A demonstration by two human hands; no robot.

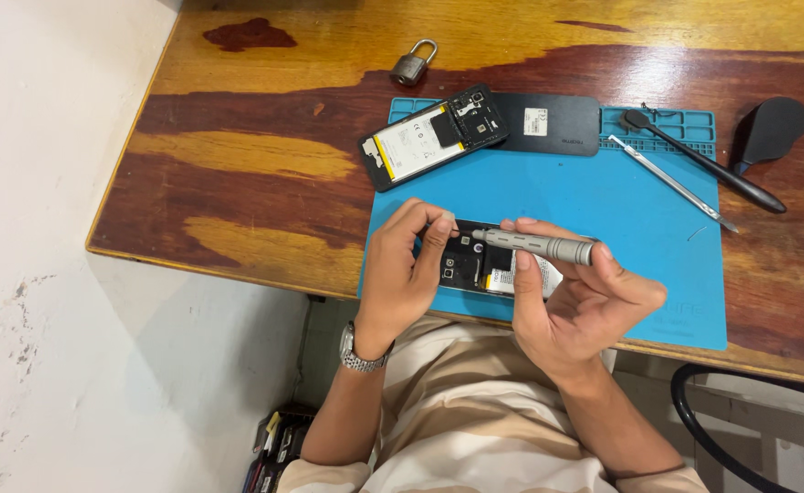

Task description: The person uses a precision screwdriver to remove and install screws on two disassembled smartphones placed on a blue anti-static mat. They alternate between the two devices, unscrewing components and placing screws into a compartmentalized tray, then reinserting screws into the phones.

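Note:
My right hand [577, 301] grips a grey metal screwdriver [539, 245], held level with its tip pointing left over an opened black phone [471, 265] on the blue mat [621, 210]. Most of this phone is hidden by my hands. My left hand [404, 274] steadies the phone's left end, thumb and forefinger pinched near the screwdriver tip. A silver watch sits on my left wrist.
A second opened phone [431, 137] with its battery showing lies at the mat's back left, next to a black back cover [548, 124]. A padlock [411, 64] sits behind. A thin metal pry tool [671, 183], a black stylus-like tool [703, 162] and a black stand [772, 130] lie on the right.

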